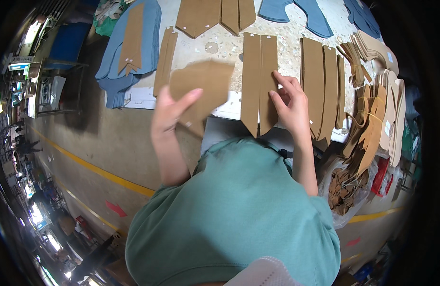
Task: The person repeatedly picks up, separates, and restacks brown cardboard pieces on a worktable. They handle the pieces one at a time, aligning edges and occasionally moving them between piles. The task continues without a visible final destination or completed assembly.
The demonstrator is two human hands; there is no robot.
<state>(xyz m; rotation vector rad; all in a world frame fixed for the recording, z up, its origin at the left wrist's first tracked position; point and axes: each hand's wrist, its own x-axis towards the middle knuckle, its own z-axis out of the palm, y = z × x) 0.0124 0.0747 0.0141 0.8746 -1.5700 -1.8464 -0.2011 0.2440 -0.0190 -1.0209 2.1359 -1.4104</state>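
Note:
My left hand grips a loose brown cut fabric piece with a pointed lower end, thumb on top; both are a little blurred. It hangs at the table's near edge. To its right, two narrow stacks of brown pointed pieces, a left stack and a right stack, lie side by side. My right hand rests at the right stack's outer edge, thumb and forefinger apart and touching it. Nothing shows held in that hand; its other fingers are curled and partly hidden.
More brown stacks lie on the speckled table, with blue cut pieces at the far left. Strapped brown bundles hang over the right edge. Below them sits a clear bag of brown scraps. Yellow lines mark the floor.

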